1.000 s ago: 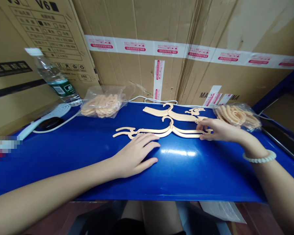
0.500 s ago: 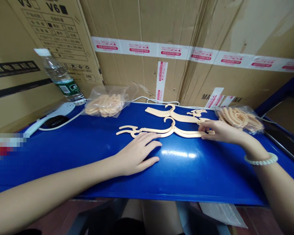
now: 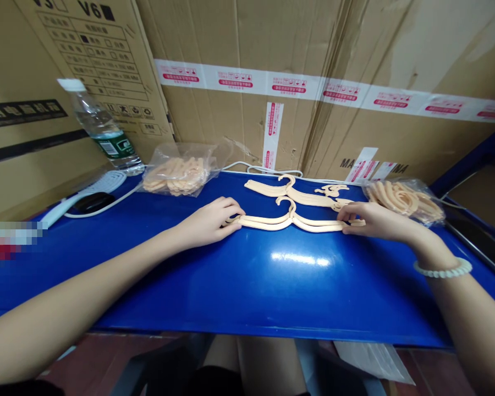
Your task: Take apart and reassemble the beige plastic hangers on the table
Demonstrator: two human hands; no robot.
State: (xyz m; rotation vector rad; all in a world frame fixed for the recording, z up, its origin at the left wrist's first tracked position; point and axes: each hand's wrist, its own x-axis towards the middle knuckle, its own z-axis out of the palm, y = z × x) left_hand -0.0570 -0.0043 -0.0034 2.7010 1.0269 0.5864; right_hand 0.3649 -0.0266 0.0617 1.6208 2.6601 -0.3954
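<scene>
A long peach plastic hanger (image 3: 291, 221) lies flat on the blue table (image 3: 247, 286), its hook pointing away from me. My left hand (image 3: 208, 223) covers the hanger's left end with fingers curled over it. My right hand (image 3: 371, 220) pinches the hanger's right end. A second peach hanger (image 3: 301, 195) lies just behind the first, untouched.
Two clear bags of peach hanger parts sit on the table: the left bag (image 3: 177, 173) and the right bag (image 3: 404, 199). A water bottle (image 3: 101, 129), a white power strip (image 3: 86, 192) and a black object (image 3: 91, 202) are at the back left. Cardboard boxes (image 3: 272, 77) wall the back.
My left hand has moved up from resting flat on the table onto the left end of the near hanger and curled over it. The right hand has stayed on the right end.
</scene>
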